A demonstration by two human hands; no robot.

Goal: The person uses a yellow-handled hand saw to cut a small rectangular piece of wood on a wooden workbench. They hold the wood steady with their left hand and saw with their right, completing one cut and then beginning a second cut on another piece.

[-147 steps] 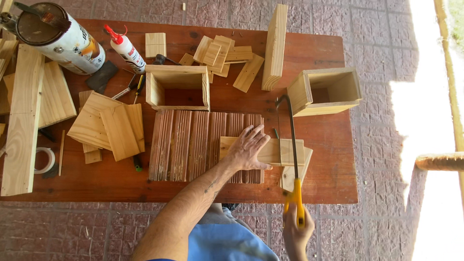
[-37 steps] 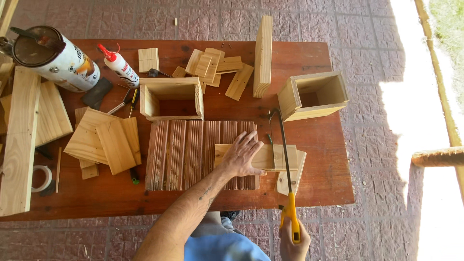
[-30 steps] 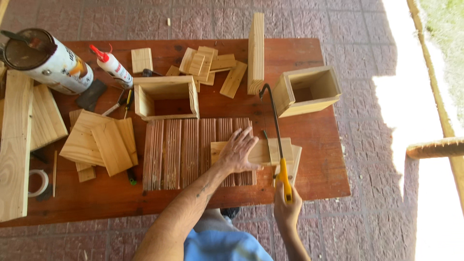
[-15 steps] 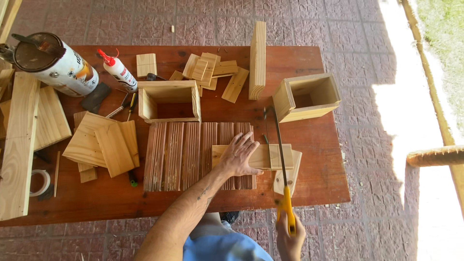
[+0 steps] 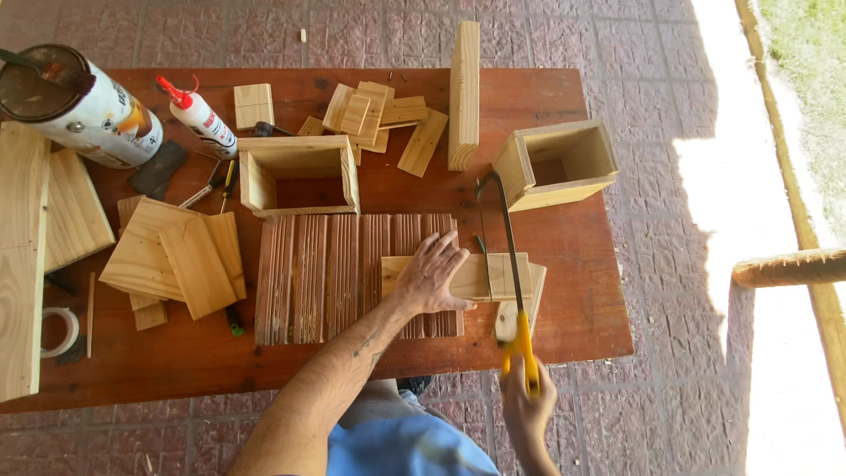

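- Under the left hand, a pale wooden strip lies across the near right part of the table; the hand presses flat on it, fingers spread, palm down
- Just right of that hand, a hacksaw stands on the strip with its blade crossing the wood; the black frame arches away toward the far side
- At the near table edge, the right hand is closed around the saw's yellow handle
- Beneath and left of the left hand, a ribbed brown panel lies flat, partly under the strip
- Beyond the left hand, an open wooden box sits upright; a second open box lies beyond the saw, tipped on its side
- Far left of both hands: stacked flat boards, a glue bottle, a large can and a roll of tape
- Well beyond the hands, small offcuts lie beside a long plank on edge
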